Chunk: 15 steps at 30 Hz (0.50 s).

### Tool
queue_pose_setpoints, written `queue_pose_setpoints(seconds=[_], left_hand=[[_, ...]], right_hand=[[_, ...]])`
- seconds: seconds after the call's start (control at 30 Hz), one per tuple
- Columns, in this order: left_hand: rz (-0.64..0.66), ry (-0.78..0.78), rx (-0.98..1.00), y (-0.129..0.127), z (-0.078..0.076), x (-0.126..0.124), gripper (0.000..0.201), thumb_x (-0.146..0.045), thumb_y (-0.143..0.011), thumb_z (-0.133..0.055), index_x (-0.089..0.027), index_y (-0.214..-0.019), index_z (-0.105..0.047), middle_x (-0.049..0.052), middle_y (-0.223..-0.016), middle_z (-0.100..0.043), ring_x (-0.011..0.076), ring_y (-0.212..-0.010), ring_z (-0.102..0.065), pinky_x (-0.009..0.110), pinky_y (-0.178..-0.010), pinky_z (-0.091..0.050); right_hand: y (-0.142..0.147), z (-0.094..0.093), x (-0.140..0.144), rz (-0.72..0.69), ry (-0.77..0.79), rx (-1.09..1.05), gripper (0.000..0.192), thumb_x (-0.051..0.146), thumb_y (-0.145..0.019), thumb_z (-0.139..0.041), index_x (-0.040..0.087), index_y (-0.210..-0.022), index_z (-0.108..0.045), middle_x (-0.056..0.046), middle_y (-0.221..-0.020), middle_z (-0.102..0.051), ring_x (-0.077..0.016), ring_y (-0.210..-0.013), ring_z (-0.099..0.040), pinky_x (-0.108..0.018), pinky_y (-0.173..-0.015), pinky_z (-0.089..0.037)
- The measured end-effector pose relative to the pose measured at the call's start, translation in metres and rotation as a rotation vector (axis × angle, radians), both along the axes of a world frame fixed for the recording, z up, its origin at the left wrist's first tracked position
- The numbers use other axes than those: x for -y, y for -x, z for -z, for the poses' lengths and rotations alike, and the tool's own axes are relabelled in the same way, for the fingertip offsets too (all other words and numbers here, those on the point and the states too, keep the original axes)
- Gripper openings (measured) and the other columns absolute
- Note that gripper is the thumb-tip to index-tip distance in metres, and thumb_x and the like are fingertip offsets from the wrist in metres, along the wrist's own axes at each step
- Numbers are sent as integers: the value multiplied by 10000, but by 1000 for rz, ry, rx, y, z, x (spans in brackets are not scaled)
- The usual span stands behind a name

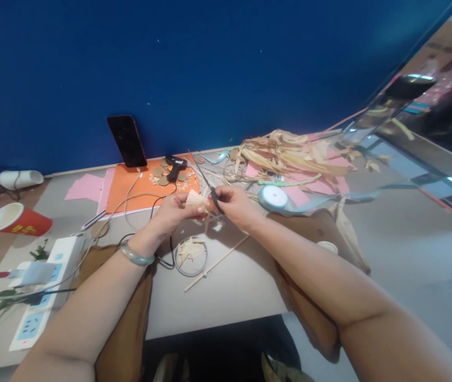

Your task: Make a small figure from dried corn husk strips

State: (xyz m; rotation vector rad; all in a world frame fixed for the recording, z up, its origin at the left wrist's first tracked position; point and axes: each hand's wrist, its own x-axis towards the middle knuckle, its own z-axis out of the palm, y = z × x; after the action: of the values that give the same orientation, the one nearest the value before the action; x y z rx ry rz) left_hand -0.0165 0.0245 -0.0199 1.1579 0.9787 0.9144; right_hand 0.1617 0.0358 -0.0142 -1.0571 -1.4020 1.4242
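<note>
My left hand (171, 214), with a pale bangle on its wrist, pinches a small cream piece of dried husk (197, 200). My right hand (237, 206) is closed around a dark, slim pointed tool (206, 179), perhaps scissors or tweezers; its tip points up and left, away from me. Both hands nearly meet above the table, and the fingers partly hide the husk piece and the tool's near end. Just below them lie a grey ring (176, 258) with pale husk scraps (191, 249) inside it, and a thin wooden stick (222, 259).
Behind my hands are a black glue gun (176, 167), an orange sheet (120, 193), a heap of dried husks (285, 151) and a ribbon spool (274, 197). A phone (127, 140) leans on the blue wall. Leftward stand a power strip (30, 323), cables and a red paper cup (31, 220).
</note>
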Motion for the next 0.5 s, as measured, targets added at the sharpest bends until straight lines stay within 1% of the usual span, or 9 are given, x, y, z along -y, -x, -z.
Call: queue_pose_setpoints(seconds=[0.17, 0.27, 0.37, 0.43, 0.5], left_hand=[[36, 21, 27, 1, -4, 2, 412, -242, -551, -841, -113, -918, -706, 83, -824, -734, 184, -736, -684, 307, -732, -532], [63, -1, 33, 2, -4, 1, 400, -241, -558, -836, -118, -914, -702, 75, -822, -728, 173, -729, -675, 286, -707, -523], [59, -21, -26, 1, -2, 1, 305, -316, -626, -800, -124, -837, -691, 48, -713, -701, 139, -629, -644, 226, -563, -482], [23, -22, -68, 0, -1, 2, 271, -367, -675, -763, -132, -770, -667, 7, -570, -632, 91, -488, -563, 187, -440, -388], [-9, -21, -83, -1, -1, 3, 266, -375, -684, -757, -139, -721, -638, -34, -473, -547, 54, -395, -462, 175, -384, -301]], right_hand=[[0, 0, 0, 11, 17, -28, 334, 395, -568, -765, 148, -600, -543, 27, -564, -530, -80, -527, -437, -232, -518, -358], [-1, -2, 0, 2, -20, 3, 322, 388, -578, -756, 148, -596, -543, 24, -569, -530, -83, -539, -441, -235, -526, -362], [-1, -3, 1, -25, -89, 67, 303, 373, -597, -740, 148, -584, -538, 25, -565, -521, -82, -553, -429, -231, -526, -350], [-1, -3, 1, -32, -100, 85, 308, 372, -595, -741, 147, -579, -532, 32, -555, -506, -77, -553, -414, -224, -519, -337], [-1, -3, 1, -22, -68, 59, 332, 386, -575, -757, 145, -583, -529, 36, -551, -503, -73, -547, -412, -221, -514, -338]])
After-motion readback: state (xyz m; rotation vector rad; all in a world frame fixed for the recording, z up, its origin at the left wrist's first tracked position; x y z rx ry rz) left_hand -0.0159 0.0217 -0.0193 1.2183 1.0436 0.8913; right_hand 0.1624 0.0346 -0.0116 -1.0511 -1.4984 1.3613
